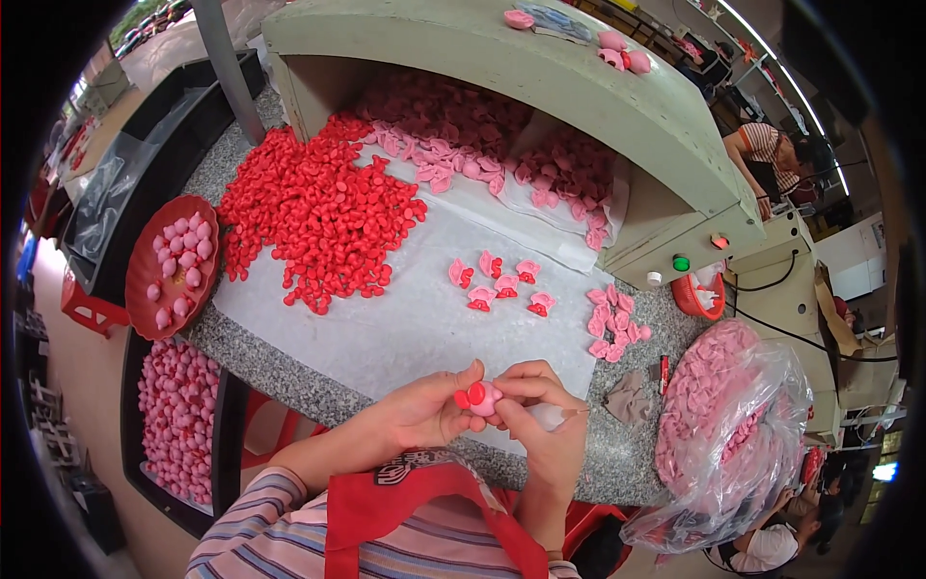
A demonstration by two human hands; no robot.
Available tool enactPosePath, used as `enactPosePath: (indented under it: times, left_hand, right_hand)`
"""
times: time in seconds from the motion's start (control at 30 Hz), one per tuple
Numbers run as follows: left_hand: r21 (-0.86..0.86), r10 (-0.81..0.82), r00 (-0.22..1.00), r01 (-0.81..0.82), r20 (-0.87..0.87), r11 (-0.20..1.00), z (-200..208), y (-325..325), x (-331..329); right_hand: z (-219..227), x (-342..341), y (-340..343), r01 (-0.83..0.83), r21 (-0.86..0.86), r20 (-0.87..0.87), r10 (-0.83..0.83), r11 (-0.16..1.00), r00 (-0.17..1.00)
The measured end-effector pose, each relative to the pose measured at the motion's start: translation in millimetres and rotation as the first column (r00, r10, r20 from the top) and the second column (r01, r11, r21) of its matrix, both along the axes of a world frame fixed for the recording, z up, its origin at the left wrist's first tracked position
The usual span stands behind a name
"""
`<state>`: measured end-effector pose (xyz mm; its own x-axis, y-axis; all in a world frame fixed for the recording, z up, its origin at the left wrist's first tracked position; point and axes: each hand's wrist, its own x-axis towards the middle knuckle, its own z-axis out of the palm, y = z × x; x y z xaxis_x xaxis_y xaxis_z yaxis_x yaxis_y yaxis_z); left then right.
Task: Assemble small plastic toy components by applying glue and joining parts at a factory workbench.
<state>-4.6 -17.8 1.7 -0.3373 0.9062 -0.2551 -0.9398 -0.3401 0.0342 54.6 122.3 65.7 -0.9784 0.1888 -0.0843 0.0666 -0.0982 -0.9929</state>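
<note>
Pink piece [485, 398] w/ a red cap [470, 396] sits at lower centre of frame, pinched between both hands: left hand [424, 413] and right hand [540, 405] are together, fingers clamped on it just off the table edge [289, 372]. Largest risk: the red pile [318, 217], upper left, is loose, so a bumped forearm could likely scatter it. Bag of pink parts [733, 434], lower right, hangs over the edge & may slide. Finished pieces [502, 282] at centre could get knocked. Smallest: cap may slip off if grip loosens.
</note>
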Motion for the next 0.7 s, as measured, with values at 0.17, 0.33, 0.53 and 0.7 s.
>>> enactPosePath:
  times: [0.17,0.33,0.53,0.7]
  left_hand:
    - [-0.052,-0.052,0.997,0.049,-0.053,0.997,10.0,-3.2,2.8]
    - [0.039,-0.065,0.995,0.068,-0.072,0.997,5.2,-4.2,2.0]
    - [-0.230,0.004,0.360,-0.604,-0.933,0.763,20.5,-1.5,-1.4]
    - [-0.147,0.058,0.277,-0.661,-0.959,0.736,35.7,-4.6,9.9]
  right_hand:
    - [-3.4,6.6,2.4,-0.013,-0.046,-0.053,0.010,0.999,0.999]
    - [-22.7,7.4,4.2,0.035,0.034,-0.128,-0.030,0.999,0.991]
    - [-30.0,9.3,-9.6,0.188,-0.149,0.036,-0.184,0.971,0.982]
    - [-55.2,5.0,-8.2,0.145,-0.413,-0.033,-0.174,0.899,0.984]
